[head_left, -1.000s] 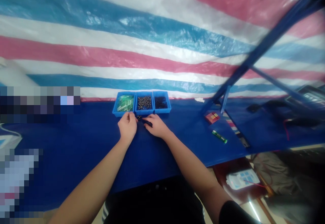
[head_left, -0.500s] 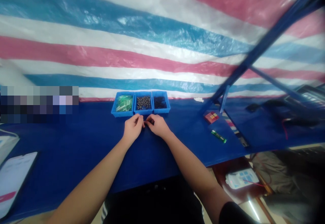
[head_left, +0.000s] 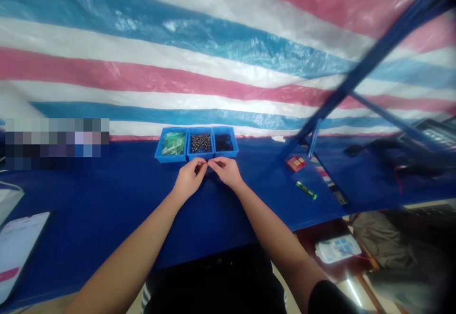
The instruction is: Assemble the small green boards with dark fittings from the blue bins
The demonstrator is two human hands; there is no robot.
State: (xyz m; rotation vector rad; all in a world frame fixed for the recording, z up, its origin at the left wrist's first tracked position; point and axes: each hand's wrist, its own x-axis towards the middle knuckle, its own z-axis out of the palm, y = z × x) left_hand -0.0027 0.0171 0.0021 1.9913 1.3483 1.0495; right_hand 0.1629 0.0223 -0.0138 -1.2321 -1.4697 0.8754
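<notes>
Blue cloth covers the tabletop [head_left: 107, 200], and both hands meet near its middle: left hand [head_left: 190, 180] and right hand [head_left: 227, 172] pinch tip to tip, each grip narrow. Just beyond them at twelve o'clock sits the small blue plastic bin of dark metal bits [head_left: 194, 156], equally near both. Whatever lies between the fingertips is too small to make out.

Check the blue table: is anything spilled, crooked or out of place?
Nothing is spilled. The three bins stand in a straight row. Only a green stick and a small red box lie loose to the right, the stick slanted.
</notes>
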